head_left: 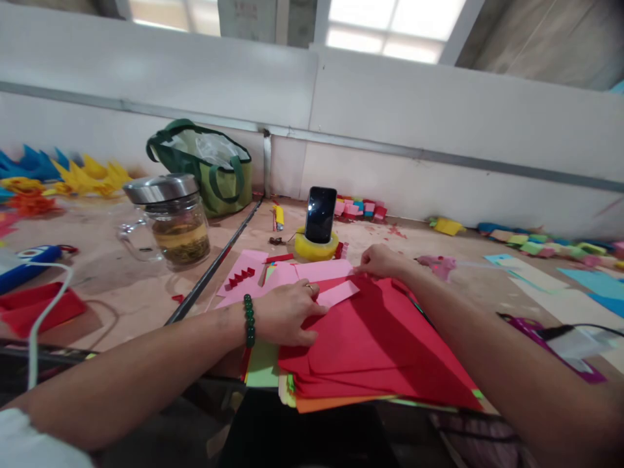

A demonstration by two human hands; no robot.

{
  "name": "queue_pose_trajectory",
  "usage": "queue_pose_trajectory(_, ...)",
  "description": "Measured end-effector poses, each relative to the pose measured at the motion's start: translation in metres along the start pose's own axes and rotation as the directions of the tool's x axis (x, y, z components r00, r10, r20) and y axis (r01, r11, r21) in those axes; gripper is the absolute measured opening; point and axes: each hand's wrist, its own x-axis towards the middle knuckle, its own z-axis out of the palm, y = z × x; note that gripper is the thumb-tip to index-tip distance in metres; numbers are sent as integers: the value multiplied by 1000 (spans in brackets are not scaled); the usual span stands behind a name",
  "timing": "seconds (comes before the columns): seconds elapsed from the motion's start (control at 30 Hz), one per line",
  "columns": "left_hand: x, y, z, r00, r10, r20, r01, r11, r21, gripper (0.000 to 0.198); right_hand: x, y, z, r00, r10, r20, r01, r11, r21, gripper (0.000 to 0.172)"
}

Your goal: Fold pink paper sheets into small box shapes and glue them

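Observation:
My left hand point(288, 313), with a green bead bracelet point(249, 318) on the wrist, lies on a stack of red paper sheets point(385, 344), its fingers curled on a small pink paper strip point(337, 293). My right hand point(383, 262) rests at the far edge of the red stack, its fingers closed in a pinch on the corner of a sheet. Pink sheets point(292, 271) lie just beyond the hands, one carrying small red cut-outs point(241, 278).
A black phone point(320, 214) stands in a yellow tape roll point(316, 246). A glass jar point(175, 221) and a green bag point(214, 166) stand at left. Coloured paper pieces point(536, 240) lie along the white wall. A white cable point(39, 318) crosses red paper at far left.

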Motion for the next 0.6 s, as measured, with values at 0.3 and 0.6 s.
queue_pose_trajectory(0.3,1,0,1,1000,13,8,-13,999,38,33,-21,-39,41,927,-213,308,158,968,194,16)
queue_pose_trajectory(0.6,3,0,3,999,49,8,-48,996,-78,35,-8,21,27,964,-172,202,151,982,116,22)
